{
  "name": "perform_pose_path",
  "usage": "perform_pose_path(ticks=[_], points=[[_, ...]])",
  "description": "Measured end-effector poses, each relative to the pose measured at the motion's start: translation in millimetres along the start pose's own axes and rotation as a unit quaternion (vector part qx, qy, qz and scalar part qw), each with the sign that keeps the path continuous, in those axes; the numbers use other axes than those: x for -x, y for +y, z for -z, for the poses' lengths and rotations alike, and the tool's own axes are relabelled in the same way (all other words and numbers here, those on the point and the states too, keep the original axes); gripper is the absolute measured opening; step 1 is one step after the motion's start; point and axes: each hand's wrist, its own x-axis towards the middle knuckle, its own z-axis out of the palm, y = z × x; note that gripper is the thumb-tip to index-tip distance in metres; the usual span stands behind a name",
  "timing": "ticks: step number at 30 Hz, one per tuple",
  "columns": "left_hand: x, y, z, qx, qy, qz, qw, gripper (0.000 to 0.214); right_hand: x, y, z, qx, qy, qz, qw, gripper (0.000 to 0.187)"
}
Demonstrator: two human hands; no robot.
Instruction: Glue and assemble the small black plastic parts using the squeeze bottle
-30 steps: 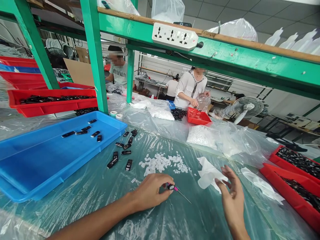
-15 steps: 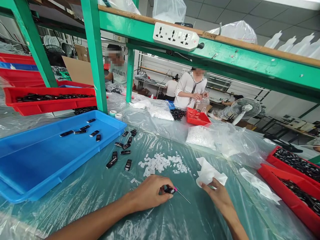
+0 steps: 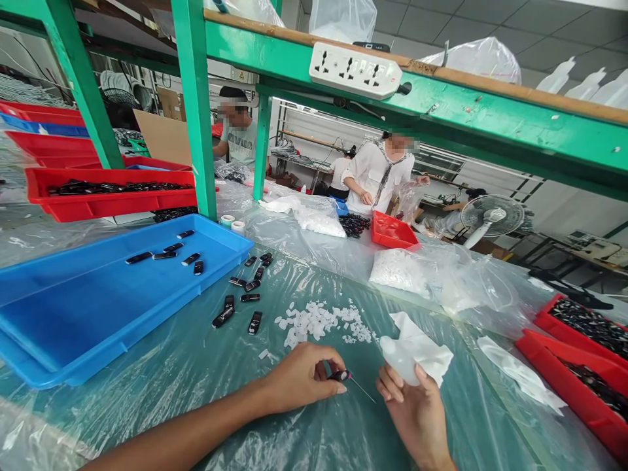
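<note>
- Clear plastic sheet (image 3: 196,366), wrinkled and glossy, lies under the fingers of both hands.
- Blue tray (image 3: 98,314), smooth hard plastic, sits well left of the fingers.
- White wipe (image 3: 426,353), soft and crumpled: the right hand (image 3: 417,412), open above it a second ago, is now palm-up with its fingertips closed on the near edge.
- Left hand (image 3: 299,379) is curled, thumb and forefinger pinching a needle-tipped tool (image 3: 343,376); its thin tip points at the right fingers.
- White plastic bits (image 3: 318,320), chunky, lie just beyond the left fingers.
</note>
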Motion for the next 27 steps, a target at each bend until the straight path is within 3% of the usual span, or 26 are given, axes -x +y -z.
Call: perform_pose_path(ticks=[6,11,17,22,27], points=[[-2,-5,-1.7,-0.029,0.023,0.011,0.999,0.040,4,12,-2,0.213,0.106,0.011,0.971,0.052],[-4,-8,-2.5,-0.049,0.035,-0.002,0.998,0.036,9,14,7,0.350,0.085,0.046,0.932,0.048],[-3,-4,-0.7,-0.091,0.037,0.000,0.995,0.033,15,11,14,0.492,0.038,0.114,0.862,0.041],[-2,-6,-1.0,-0.105,0.039,-0.010,0.994,0.033,17,9,9,0.549,0.017,0.164,0.819,0.036],[-2,-7,-1.8,-0.109,0.047,-0.020,0.993,0.032,18,6,1,0.563,0.022,0.199,0.802,0.036]])
